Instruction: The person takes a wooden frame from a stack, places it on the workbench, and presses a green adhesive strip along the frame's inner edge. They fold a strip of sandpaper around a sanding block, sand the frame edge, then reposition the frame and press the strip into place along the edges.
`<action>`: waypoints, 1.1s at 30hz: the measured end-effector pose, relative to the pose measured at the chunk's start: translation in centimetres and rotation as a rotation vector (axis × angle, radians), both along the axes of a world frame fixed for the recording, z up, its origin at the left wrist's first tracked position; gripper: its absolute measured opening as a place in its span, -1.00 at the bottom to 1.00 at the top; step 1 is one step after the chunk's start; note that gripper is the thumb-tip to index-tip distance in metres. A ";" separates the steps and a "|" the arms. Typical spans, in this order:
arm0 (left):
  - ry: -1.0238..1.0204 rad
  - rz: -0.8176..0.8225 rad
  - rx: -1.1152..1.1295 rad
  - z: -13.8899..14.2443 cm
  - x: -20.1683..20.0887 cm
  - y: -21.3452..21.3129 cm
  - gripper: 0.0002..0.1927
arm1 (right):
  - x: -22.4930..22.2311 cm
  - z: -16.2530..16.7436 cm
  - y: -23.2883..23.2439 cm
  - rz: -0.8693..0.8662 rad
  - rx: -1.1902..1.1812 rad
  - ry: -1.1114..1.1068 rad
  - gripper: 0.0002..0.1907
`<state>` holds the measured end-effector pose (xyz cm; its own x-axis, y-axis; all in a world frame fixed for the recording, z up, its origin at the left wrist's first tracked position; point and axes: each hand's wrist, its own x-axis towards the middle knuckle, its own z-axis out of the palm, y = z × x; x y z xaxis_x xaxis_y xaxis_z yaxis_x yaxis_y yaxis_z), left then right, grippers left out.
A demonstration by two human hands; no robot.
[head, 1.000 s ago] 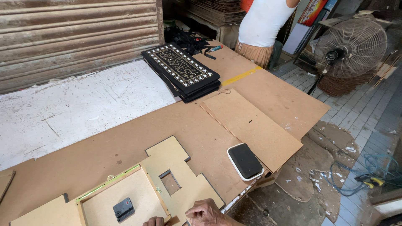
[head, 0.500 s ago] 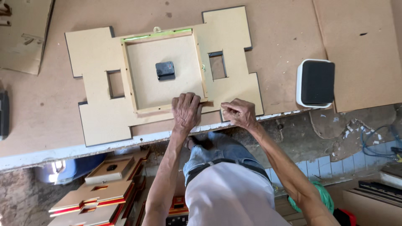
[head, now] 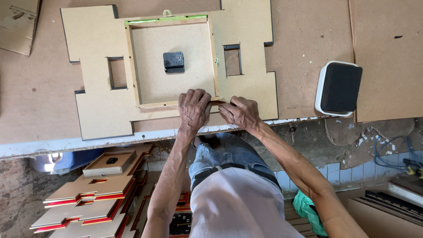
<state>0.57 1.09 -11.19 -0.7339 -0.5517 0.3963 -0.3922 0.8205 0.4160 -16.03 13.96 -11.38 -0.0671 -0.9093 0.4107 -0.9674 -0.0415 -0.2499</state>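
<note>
Nearest, stacked below the bench edge at lower left: a pile of finished stepped panels [head: 88,198] with red edges, at least four layers countable, topped by one more framed piece with its own small black unit. Also down here, a green bag [head: 308,209] by the right elbow.

Up on the bench, left hand [head: 194,110] laid flat, fingers together and pressing down on the near rail of the square wooden frame [head: 174,103]. Right hand [head: 240,112] just beside it, fingertips pinching a thin wooden strip [head: 219,102] at the frame's near right corner. Both hands touching the frame, almost touching each other.

Beyond the knuckles, one stepped fibreboard panel [head: 97,110] lying face down, with two rectangular cut-outs, one each side of the frame. One black clock movement [head: 173,62] sitting near the middle of the frame's floor. One small hanger loop [head: 167,13] at the far rail, beside a green strip (tape or glue, hard to tell).

Off to the right, one white-edged block with a black pad [head: 338,88], well apart from the panel.

Likely trouble: uneven pressure could skew the strip out of square, or a slip could slide the panel toward the bench edge, already close
</note>
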 end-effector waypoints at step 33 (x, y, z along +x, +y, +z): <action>0.130 -0.049 -0.006 0.9 -1.0 1.4 -0.71 | -5.1 -2.2 6.6 -0.326 -0.102 -0.745 -0.73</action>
